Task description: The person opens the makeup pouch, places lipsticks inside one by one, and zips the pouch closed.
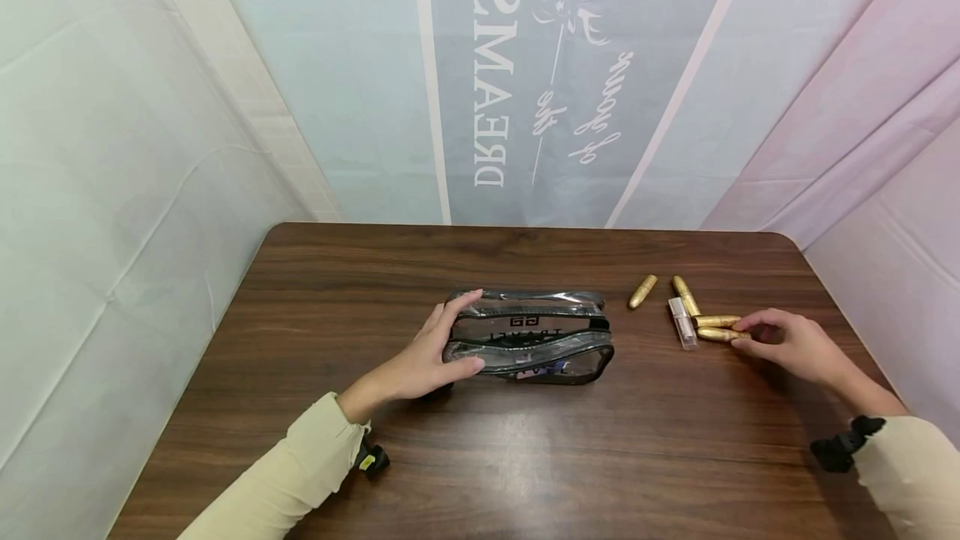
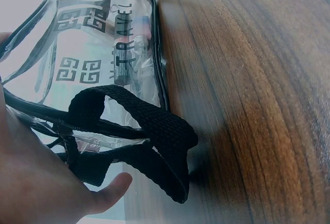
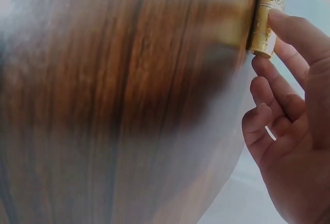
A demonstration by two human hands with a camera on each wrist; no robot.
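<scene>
A clear pouch (image 1: 525, 348) with black trim and "TRAVEL" print lies mid-table, its black strap loop (image 2: 149, 118) at the left end. My left hand (image 1: 431, 361) holds that end, fingers on the far edge and thumb on the near edge. Through the plastic, small tubes (image 2: 121, 53) show inside. On the right, my right hand (image 1: 791, 344) pinches the end of a gold lipstick tube (image 1: 720, 335) between thumb and finger. Another gold tube (image 1: 714, 321) lies against it. Beside them are a clear-and-silver tube (image 1: 681, 323) and a further gold tube (image 1: 686, 294).
One more gold tube (image 1: 642, 292) lies apart, between the pouch and the group. The wooden table (image 1: 525, 448) ends at a printed curtain (image 1: 375, 90) behind, with white cloth (image 1: 97, 190) on the left and more cloth on the right.
</scene>
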